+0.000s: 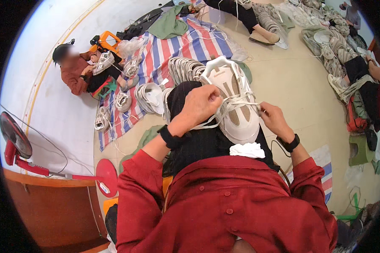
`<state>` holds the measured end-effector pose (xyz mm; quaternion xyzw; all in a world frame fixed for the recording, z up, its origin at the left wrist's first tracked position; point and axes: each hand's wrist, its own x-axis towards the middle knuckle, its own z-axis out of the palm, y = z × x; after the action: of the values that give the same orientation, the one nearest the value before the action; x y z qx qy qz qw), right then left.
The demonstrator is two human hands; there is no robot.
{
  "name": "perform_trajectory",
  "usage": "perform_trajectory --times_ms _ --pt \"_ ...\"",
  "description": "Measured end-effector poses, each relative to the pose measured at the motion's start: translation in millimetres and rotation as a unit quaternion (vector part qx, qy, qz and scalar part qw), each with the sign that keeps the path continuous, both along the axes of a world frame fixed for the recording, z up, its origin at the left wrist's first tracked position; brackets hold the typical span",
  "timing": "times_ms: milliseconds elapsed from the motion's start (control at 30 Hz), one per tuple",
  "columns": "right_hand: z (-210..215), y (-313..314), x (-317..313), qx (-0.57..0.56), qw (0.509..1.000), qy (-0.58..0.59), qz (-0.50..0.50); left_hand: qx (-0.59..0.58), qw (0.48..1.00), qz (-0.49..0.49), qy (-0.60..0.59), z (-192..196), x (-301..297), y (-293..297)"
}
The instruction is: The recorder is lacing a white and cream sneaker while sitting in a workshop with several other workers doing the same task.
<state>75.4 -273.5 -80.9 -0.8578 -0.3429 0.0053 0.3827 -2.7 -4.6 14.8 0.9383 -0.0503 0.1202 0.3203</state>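
Observation:
A white shoe upper (245, 131) with beige mesh panels lies across my lap, its toe pointing towards me. White shoelaces (234, 102) cross over its front in loose strands. On the shoe's left side, my left hand (199, 106) is closed, pinching a shoelace between thumb and fingers. My right hand (277, 121) is at the right edge of the shoe, its thumb and fingertips closed on a lace strand. A crumpled white cloth or tissue (247, 150) rests on my lap just below the toe.
Stacked shoe uppers (185, 69) stand beyond my knees, with more (149, 98) on a striped tarp (198, 41). A co-worker (77, 76) sits at the left handling a shoe. A red fan (17, 141) stands nearby. More people and shoe piles (338, 46) line the right.

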Motion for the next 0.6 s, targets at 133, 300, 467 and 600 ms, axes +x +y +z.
perform_trajectory --times_ms 133,300,467,600 --pt "16 -2 3 0.084 0.994 -0.001 -0.07 0.062 0.996 0.003 -0.06 -10 -2 -14" --pt "33 -7 19 0.179 0.974 -0.03 -0.139 0.117 0.988 -0.028 -0.096 -17 1 -18" --pt "54 -8 25 0.323 0.935 0.035 -0.141 0.066 0.996 -0.005 -0.067 -15 3 -19" --pt "62 -3 24 0.425 0.894 0.073 -0.123 0.067 0.996 -0.016 -0.05 -10 5 -11"
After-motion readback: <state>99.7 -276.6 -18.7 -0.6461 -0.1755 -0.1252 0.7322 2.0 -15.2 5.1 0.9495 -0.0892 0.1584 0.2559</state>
